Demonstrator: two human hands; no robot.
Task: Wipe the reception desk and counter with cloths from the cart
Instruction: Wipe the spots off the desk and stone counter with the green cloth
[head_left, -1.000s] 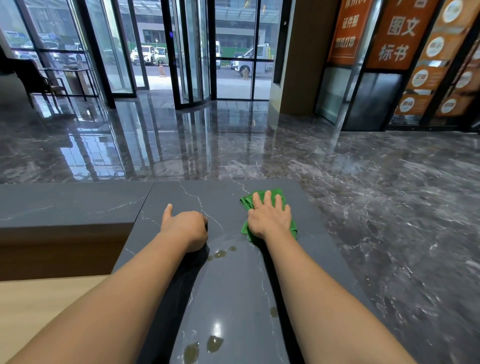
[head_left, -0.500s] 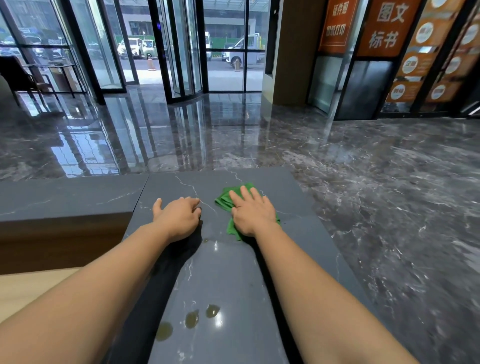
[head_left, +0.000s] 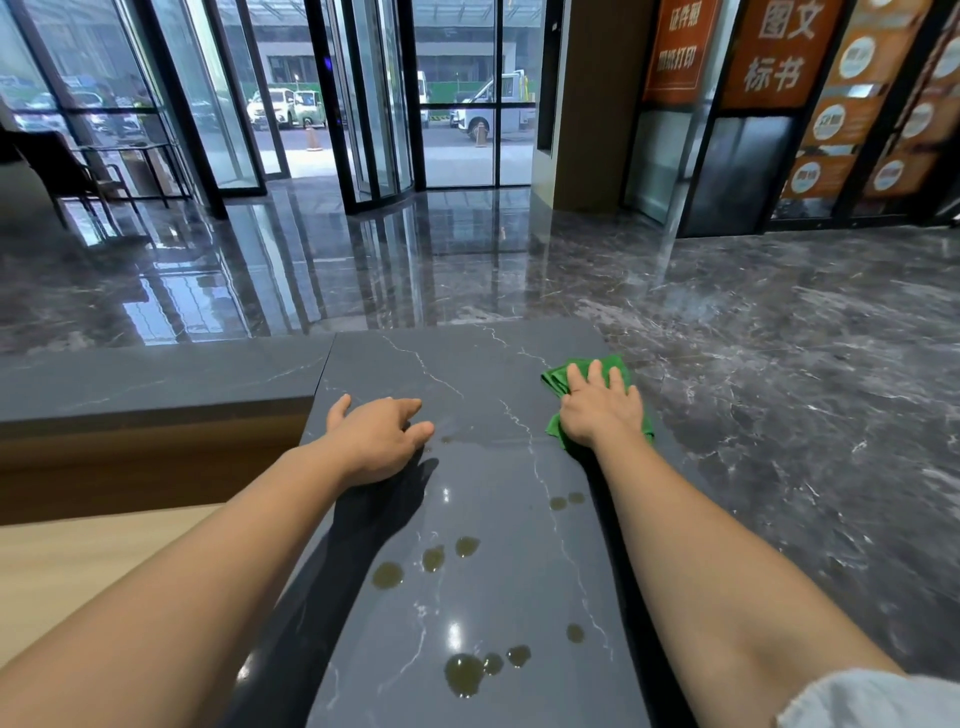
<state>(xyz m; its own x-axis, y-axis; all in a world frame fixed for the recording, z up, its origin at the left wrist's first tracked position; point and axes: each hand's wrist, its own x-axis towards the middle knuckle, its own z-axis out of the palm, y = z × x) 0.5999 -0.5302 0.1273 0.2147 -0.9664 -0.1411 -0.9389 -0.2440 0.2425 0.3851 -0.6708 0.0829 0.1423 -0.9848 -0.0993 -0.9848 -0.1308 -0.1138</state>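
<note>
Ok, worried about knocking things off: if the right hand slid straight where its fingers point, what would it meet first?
Nothing, it seems: beyond the right hand and green cloth lies bare counter, then its far edge.

Two hands are in view, the left hand (head_left: 375, 441) and the right hand (head_left: 597, 410), with one green cloth (head_left: 555, 380) on one dark stone counter (head_left: 467, 374). Nine larger wet spots (head_left: 463, 674) dot its near part. Beyond stand one dark chair (head_left: 57, 166) and, outside the glass, two orange cones (head_left: 311, 139).
</note>
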